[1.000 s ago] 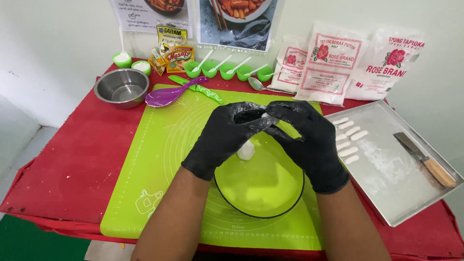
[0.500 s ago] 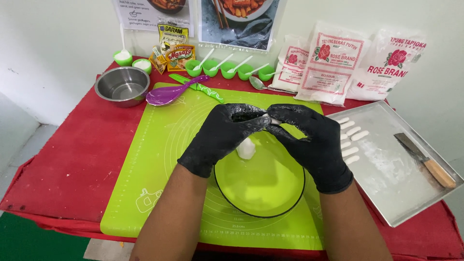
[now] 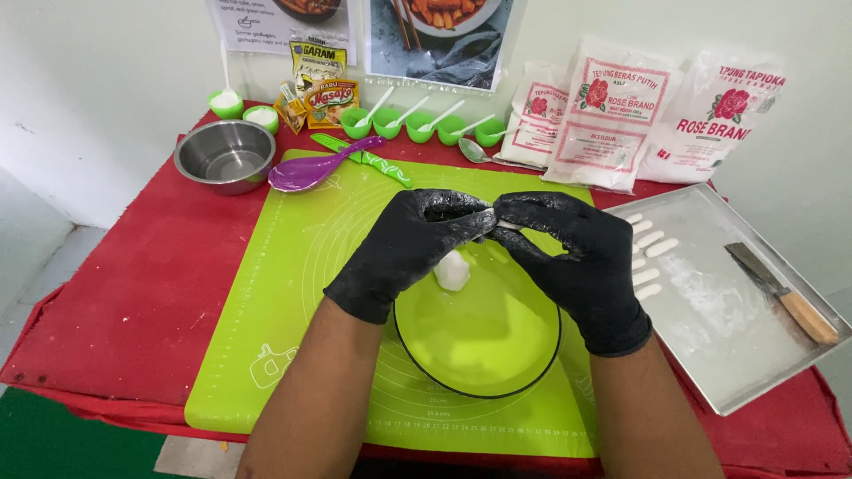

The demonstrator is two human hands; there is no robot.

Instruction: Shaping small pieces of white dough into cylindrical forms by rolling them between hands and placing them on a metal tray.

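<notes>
a steel bowl (image 3: 224,156) sits at the far left on the red cloth (image 3: 115,293), with a purple spoon (image 3: 311,170) on the green mat (image 3: 293,293) beside it. over a green plate (image 3: 479,341), the left hand (image 3: 408,253) and right hand (image 3: 577,266) (both in black gloves) meet, fingertips pinched together on a white dough piece (image 3: 453,270) hanging between them. to the right, a metal tray (image 3: 728,337) holds rolled dough sticks (image 3: 648,257) and a knife (image 3: 781,293).
</notes>
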